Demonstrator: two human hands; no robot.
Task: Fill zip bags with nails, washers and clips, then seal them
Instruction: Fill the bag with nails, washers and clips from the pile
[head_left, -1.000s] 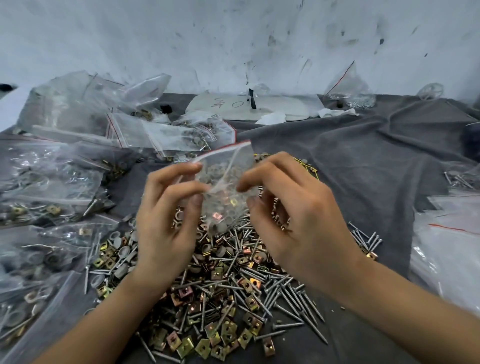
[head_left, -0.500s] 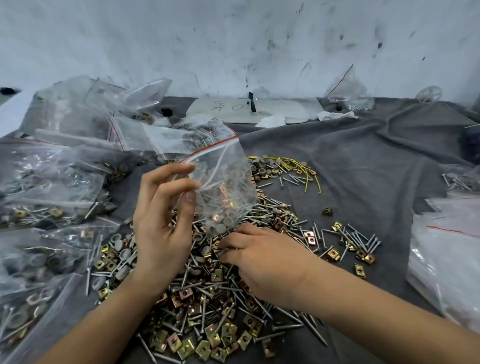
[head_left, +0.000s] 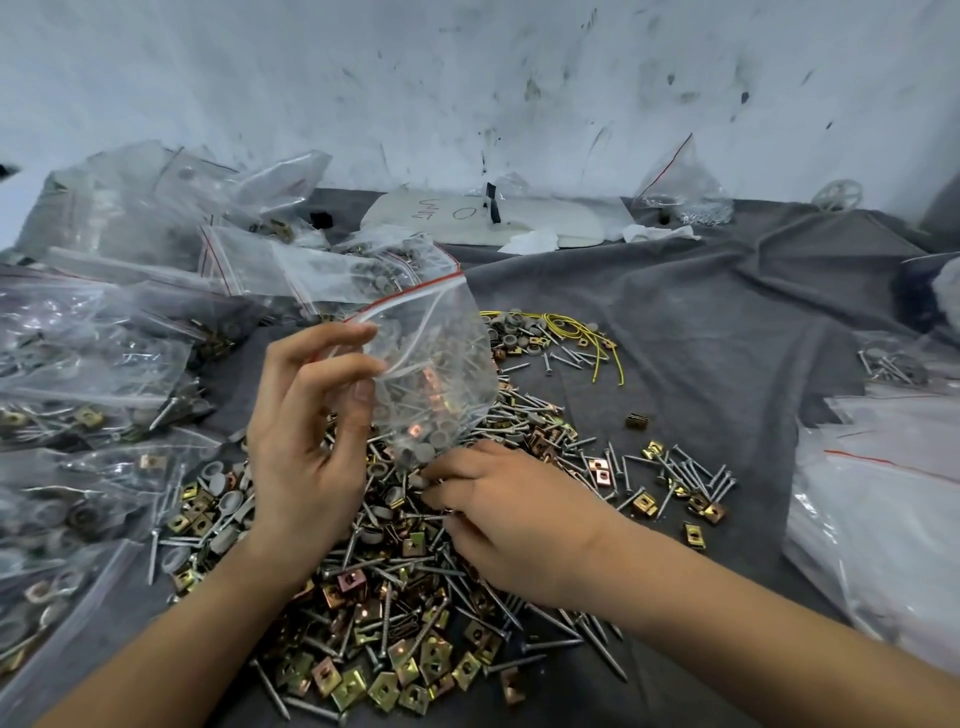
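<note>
Clear plastic red-striped zip bag (head_left: 441, 364) is hanging over the heap of steel nails, grey washers and brass clips (head_left: 395, 613), the left hand (head_left: 306, 441) pinching its mouth; the right hand (head_left: 514, 519) is digging in, its grip unreadable.

Soft, cool, even light fills the scene, leaving only faint shade in the folds of the grey cloth (head_left: 675, 322). The zip bag (head_left: 447, 353) and the filled bags (head_left: 104, 364) at the left catch pale glare. Wide-angle distortion bends the edges, and the corners look smeared and soft.
</note>
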